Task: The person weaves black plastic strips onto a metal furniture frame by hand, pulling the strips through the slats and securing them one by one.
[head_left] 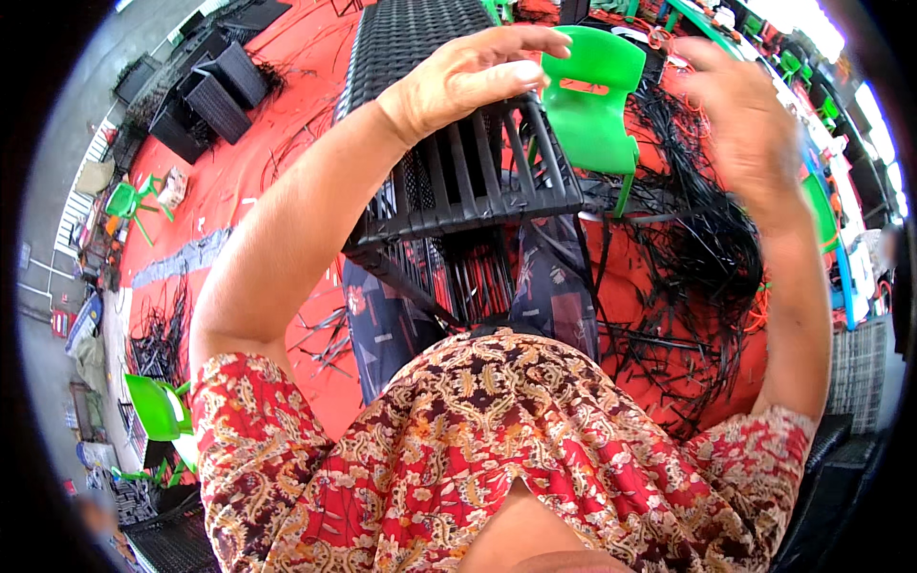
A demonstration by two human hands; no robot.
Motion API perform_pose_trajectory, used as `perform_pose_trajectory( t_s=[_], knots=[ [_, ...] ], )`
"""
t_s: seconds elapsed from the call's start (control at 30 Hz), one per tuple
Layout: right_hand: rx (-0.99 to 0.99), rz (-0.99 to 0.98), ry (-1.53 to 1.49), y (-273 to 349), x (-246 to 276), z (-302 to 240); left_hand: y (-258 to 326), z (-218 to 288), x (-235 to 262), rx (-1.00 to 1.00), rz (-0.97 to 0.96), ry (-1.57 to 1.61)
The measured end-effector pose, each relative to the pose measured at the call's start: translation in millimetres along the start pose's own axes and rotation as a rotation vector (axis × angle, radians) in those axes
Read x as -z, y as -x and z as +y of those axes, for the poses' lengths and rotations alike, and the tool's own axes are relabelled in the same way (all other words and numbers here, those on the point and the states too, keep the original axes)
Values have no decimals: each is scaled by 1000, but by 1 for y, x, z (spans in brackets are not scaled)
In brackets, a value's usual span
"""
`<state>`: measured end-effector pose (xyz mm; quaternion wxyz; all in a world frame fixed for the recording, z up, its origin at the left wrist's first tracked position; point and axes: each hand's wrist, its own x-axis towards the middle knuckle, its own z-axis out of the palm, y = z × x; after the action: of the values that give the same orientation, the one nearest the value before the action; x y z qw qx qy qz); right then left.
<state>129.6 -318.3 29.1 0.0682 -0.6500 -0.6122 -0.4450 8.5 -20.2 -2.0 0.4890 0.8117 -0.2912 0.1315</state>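
A black woven wicker frame (458,181) stands in front of me, resting against my lap. My left hand (473,72) lies over its top edge, fingers curled down on the black weave. My right hand (740,119) is raised to the right of the frame, blurred, with fingers bent; a thin black strand seems to run from it, but I cannot tell whether it grips it. A green plastic chair (592,95) stands just behind the frame, between both hands.
Loose black wicker strands (688,277) pile on the red floor at the right. Black woven boxes (215,95) sit at the far left. More green chairs (158,411) stand at the lower left, and grey woven furniture (855,372) at the right.
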Motion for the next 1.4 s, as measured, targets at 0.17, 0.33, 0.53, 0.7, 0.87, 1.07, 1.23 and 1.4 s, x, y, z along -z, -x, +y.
perform_pose_trajectory(
  t_s=[0.17, 0.33, 0.53, 0.7, 0.87, 1.07, 1.23, 1.4],
  knots=[
    [57, -17, -44, -33, -37, -48, -8, 9, 1, 23, 65, 848],
    [-234, -130, -4, 17, -60, -12, -11, 4, 12, 99, 373, 974],
    [-579, -190, 29, 118, -99, 48, -18, -1, 11, 103, 451, 947],
    [-610, -261, -201, 124, -121, 35, -22, 7, -8, 133, 388, 636],
    [-835, 246, -1358, -35, -41, -21, -21, 10, -16, 168, 358, 448],
    [-547, -66, -1457, -157, -19, -71, -16, 4, -16, 97, 271, 262],
    [26, -61, -1272, -181, -46, -92, -25, 6, -11, 316, 273, 133],
    [-546, 130, -927, -102, -23, -40, -12, 17, -7, 208, 234, -462]
  ],
)
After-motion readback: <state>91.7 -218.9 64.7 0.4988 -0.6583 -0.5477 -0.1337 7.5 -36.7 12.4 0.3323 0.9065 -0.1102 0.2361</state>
